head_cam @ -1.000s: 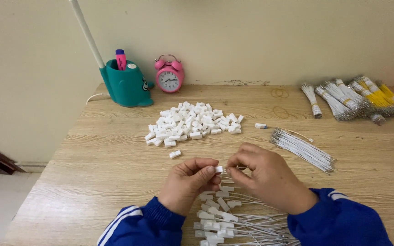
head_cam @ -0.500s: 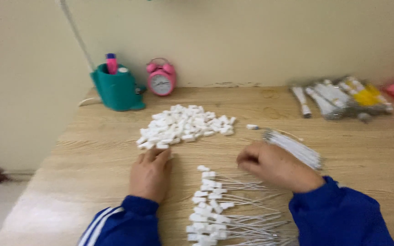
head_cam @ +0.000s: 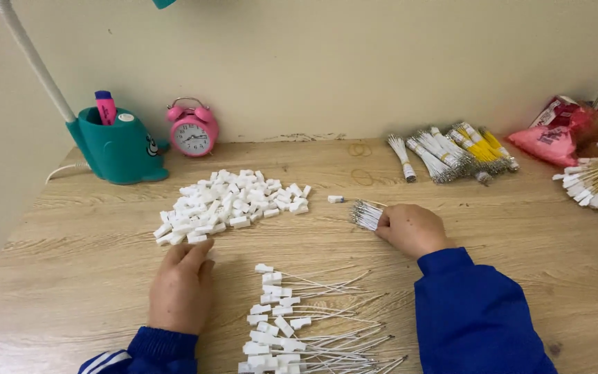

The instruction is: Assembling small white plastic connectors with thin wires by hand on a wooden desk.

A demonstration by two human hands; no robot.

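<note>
- The pale wooden surface (head_cam: 77,242) carries everything and fills most of the view.
- The heap of small white plastic blocks (head_cam: 230,204) lies on it left of centre; every place below is told from this heap.
- The spread of thin metal wires with white blocks on their ends (head_cam: 299,325) lies nearer the person than the heap, between the two blue sleeves.
- The teal whale-shaped lamp base (head_cam: 113,147) stands behind the heap to the left, with a pink marker in it.
- The tied bundles of white and yellow wires (head_cam: 451,154) lie well to the right of the heap, by the wall.
- The right hand (head_cam: 413,228) rests right of the heap, its fingers curled around the bunch of bare silver wires (head_cam: 366,215).
- The left hand (head_cam: 181,284) lies flat just in front of the heap, fingers loosely extended and holding nothing, tips almost at the nearest blocks.
- The pink twin-bell alarm clock (head_cam: 192,130) stands behind the heap.
- One stray white block (head_cam: 336,199) lies just right of the heap.
</note>
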